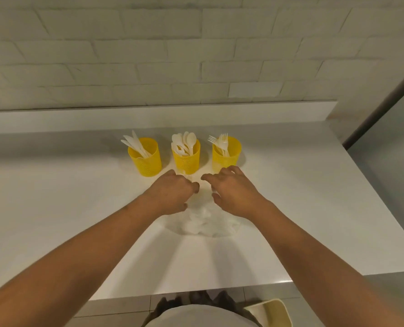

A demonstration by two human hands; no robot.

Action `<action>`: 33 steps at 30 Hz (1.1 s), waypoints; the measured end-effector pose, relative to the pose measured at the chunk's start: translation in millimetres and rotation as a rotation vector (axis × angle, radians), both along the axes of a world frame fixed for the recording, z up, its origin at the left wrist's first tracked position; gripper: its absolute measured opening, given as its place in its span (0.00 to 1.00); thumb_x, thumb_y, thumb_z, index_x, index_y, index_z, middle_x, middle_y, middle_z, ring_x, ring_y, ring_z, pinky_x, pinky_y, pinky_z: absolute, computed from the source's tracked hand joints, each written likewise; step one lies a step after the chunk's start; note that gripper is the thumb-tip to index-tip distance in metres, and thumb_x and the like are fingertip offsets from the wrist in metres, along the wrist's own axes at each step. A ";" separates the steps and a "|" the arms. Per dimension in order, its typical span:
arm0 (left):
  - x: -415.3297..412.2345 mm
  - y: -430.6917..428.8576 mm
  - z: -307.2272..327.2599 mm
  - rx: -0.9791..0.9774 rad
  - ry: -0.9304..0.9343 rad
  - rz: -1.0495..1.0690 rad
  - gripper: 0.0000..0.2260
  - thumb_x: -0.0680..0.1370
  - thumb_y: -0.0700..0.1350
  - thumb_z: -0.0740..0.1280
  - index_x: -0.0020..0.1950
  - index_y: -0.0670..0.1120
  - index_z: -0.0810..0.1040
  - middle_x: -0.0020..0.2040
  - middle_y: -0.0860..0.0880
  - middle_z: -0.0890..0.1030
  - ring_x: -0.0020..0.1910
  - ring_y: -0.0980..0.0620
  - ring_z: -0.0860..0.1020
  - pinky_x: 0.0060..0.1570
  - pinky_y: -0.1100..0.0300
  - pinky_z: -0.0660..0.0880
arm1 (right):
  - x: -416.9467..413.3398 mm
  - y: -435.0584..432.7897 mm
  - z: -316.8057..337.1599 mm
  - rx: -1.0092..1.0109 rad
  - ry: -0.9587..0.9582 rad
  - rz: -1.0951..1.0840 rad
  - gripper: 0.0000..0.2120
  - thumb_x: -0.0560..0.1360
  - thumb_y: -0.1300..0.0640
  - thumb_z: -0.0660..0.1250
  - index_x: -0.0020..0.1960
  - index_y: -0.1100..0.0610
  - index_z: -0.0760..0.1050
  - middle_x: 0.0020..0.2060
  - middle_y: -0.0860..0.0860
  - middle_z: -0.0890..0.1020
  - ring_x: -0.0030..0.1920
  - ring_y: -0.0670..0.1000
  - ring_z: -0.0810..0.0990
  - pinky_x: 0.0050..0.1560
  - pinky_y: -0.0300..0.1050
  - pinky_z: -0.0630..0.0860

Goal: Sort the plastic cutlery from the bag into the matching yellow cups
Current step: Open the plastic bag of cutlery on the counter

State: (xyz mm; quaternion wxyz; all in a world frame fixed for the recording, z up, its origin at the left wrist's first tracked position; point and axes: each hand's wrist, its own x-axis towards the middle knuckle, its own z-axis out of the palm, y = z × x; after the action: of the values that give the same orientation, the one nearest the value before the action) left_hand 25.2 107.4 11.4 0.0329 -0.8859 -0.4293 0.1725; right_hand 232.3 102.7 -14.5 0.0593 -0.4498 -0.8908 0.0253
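Three yellow cups stand in a row on the white counter. The left cup [146, 159] holds white plastic knives, the middle cup [186, 159] holds spoons, and the right cup [227, 151] holds forks. A crumpled clear plastic bag [203, 220] lies in front of them. My left hand [172, 192] is over the bag's far end with its fingers curled, seemingly pinching the plastic. My right hand [231, 192] hovers beside it with fingers spread and bent, touching the bag's edge. Any cutlery inside the bag is not visible.
The white counter [54, 208] ends at a raised ledge and a brick wall behind the cups. Its front edge runs near my body, its right edge slants toward a grey panel. A pale yellow object [271, 312] sits on the floor at lower right.
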 end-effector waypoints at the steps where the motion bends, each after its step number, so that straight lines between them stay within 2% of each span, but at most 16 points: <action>1: -2.1 0.7 1.6 0.021 -0.003 -0.030 0.16 0.80 0.49 0.66 0.67 0.50 0.75 0.55 0.50 0.84 0.54 0.45 0.82 0.56 0.51 0.73 | 3.0 1.3 1.5 0.021 0.009 0.025 0.22 0.74 0.58 0.69 0.68 0.52 0.75 0.50 0.49 0.85 0.54 0.57 0.78 0.61 0.55 0.71; 4: -8.3 -10.9 4.9 0.080 -0.243 -0.096 0.04 0.79 0.49 0.66 0.50 0.50 0.78 0.44 0.51 0.82 0.43 0.46 0.80 0.40 0.55 0.72 | 14.6 -0.8 5.6 0.097 0.118 0.155 0.10 0.72 0.61 0.70 0.52 0.53 0.81 0.40 0.48 0.80 0.46 0.55 0.76 0.45 0.52 0.75; 7: -12.1 -22.2 8.9 -0.166 -0.287 0.010 0.16 0.81 0.61 0.61 0.41 0.52 0.75 0.38 0.52 0.80 0.39 0.49 0.78 0.38 0.55 0.73 | 25.5 -11.6 10.0 0.048 0.141 0.248 0.05 0.73 0.59 0.67 0.46 0.53 0.80 0.35 0.47 0.77 0.43 0.52 0.72 0.41 0.47 0.70; 9: -12.5 -26.6 11.3 -0.333 -0.283 0.170 0.23 0.83 0.61 0.55 0.39 0.49 0.78 0.39 0.51 0.80 0.40 0.47 0.78 0.43 0.52 0.77 | 30.1 -20.9 12.0 -0.052 0.088 0.238 0.09 0.74 0.53 0.64 0.45 0.53 0.82 0.33 0.46 0.73 0.42 0.50 0.70 0.41 0.46 0.70; 11: -12.1 -30.2 11.9 -0.379 -0.230 0.284 0.25 0.84 0.58 0.52 0.43 0.47 0.83 0.43 0.48 0.81 0.44 0.45 0.80 0.47 0.51 0.77 | 31.5 -28.0 14.0 -0.195 -0.037 0.120 0.19 0.74 0.43 0.57 0.41 0.53 0.82 0.32 0.46 0.70 0.41 0.50 0.69 0.41 0.48 0.71; 13: -10.4 -32.1 8.8 -0.292 -0.147 0.303 0.21 0.85 0.55 0.52 0.55 0.45 0.81 0.49 0.44 0.80 0.49 0.42 0.80 0.47 0.52 0.77 | 30.7 -31.9 20.1 -0.401 -0.118 -0.099 0.28 0.74 0.36 0.49 0.41 0.55 0.80 0.36 0.49 0.75 0.43 0.53 0.75 0.44 0.50 0.75; 14: -8.7 -33.3 7.6 -0.238 -0.105 0.312 0.18 0.85 0.52 0.54 0.65 0.45 0.77 0.54 0.43 0.80 0.52 0.40 0.80 0.45 0.52 0.75 | 29.6 -32.7 20.7 -0.462 -0.123 -0.193 0.30 0.77 0.35 0.47 0.44 0.55 0.79 0.39 0.51 0.77 0.44 0.55 0.78 0.44 0.51 0.76; 15: -6.7 -34.1 6.1 -0.191 -0.081 0.337 0.20 0.85 0.49 0.56 0.75 0.46 0.69 0.58 0.42 0.79 0.55 0.40 0.80 0.43 0.52 0.73 | 27.8 -33.5 19.7 -0.462 -0.116 -0.259 0.30 0.80 0.35 0.46 0.50 0.55 0.78 0.43 0.53 0.79 0.46 0.58 0.80 0.44 0.51 0.76; 17: -3.0 -35.8 3.5 -0.126 -0.096 0.402 0.32 0.83 0.47 0.60 0.84 0.48 0.50 0.60 0.43 0.79 0.55 0.41 0.81 0.40 0.53 0.71 | 23.8 -33.6 14.9 -0.361 -0.098 -0.328 0.29 0.84 0.37 0.47 0.64 0.58 0.73 0.49 0.57 0.82 0.49 0.61 0.82 0.43 0.51 0.75; 19: -1.0 -33.2 -0.1 -0.046 -0.162 0.448 0.40 0.82 0.50 0.65 0.84 0.49 0.41 0.56 0.44 0.81 0.50 0.42 0.82 0.38 0.53 0.71 | 19.7 -31.5 9.0 -0.325 -0.054 -0.408 0.26 0.84 0.40 0.52 0.68 0.60 0.71 0.52 0.59 0.82 0.51 0.61 0.82 0.43 0.50 0.75; 22: -1.5 -31.1 -6.6 0.084 -0.185 0.481 0.44 0.80 0.55 0.68 0.83 0.52 0.39 0.51 0.48 0.82 0.45 0.44 0.83 0.35 0.55 0.69 | 13.9 -26.5 1.7 -0.325 0.085 -0.596 0.24 0.80 0.41 0.61 0.65 0.58 0.76 0.52 0.57 0.83 0.51 0.59 0.83 0.48 0.49 0.80; 25: -4.8 -27.2 -12.1 0.221 -0.106 0.516 0.35 0.79 0.53 0.70 0.81 0.51 0.55 0.47 0.51 0.84 0.43 0.46 0.84 0.35 0.58 0.67 | 6.2 -24.0 -4.3 -0.270 0.105 -0.734 0.25 0.78 0.36 0.63 0.58 0.58 0.79 0.51 0.55 0.83 0.54 0.58 0.81 0.50 0.50 0.81; 27: -6.3 -27.5 -11.0 0.253 -0.010 0.516 0.24 0.78 0.48 0.70 0.72 0.50 0.69 0.46 0.50 0.85 0.44 0.48 0.85 0.36 0.59 0.67 | 1.1 -23.1 -6.2 -0.291 0.055 -0.759 0.29 0.78 0.33 0.59 0.56 0.59 0.78 0.52 0.56 0.83 0.56 0.59 0.78 0.51 0.49 0.76; 29: -8.0 -26.8 -11.0 0.228 0.025 0.511 0.16 0.78 0.44 0.69 0.66 0.49 0.75 0.50 0.50 0.85 0.50 0.48 0.85 0.41 0.58 0.71 | -0.7 -19.6 -8.3 -0.307 0.019 -0.786 0.31 0.78 0.31 0.58 0.55 0.59 0.78 0.53 0.57 0.81 0.57 0.60 0.77 0.48 0.49 0.73; 31: -8.0 -25.5 -13.8 0.172 -0.019 0.521 0.25 0.77 0.43 0.71 0.73 0.46 0.69 0.56 0.48 0.84 0.56 0.46 0.83 0.47 0.56 0.76 | -0.1 -13.8 -11.7 -0.306 0.006 -0.818 0.30 0.76 0.31 0.61 0.57 0.59 0.77 0.56 0.58 0.77 0.59 0.59 0.74 0.47 0.48 0.71; 33: -7.8 -24.1 -19.4 0.101 -0.130 0.540 0.42 0.75 0.41 0.75 0.82 0.43 0.54 0.63 0.44 0.79 0.62 0.43 0.79 0.54 0.53 0.77 | -0.7 -9.5 -12.6 -0.329 0.054 -0.846 0.26 0.75 0.37 0.67 0.59 0.59 0.76 0.60 0.58 0.72 0.60 0.60 0.72 0.48 0.49 0.73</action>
State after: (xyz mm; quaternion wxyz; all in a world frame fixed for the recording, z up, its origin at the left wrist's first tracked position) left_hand 17.4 83.4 -8.0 0.0022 -0.7458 -0.6591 0.0963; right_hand 231.7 93.2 -27.1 0.0152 -0.7767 -0.6111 0.1518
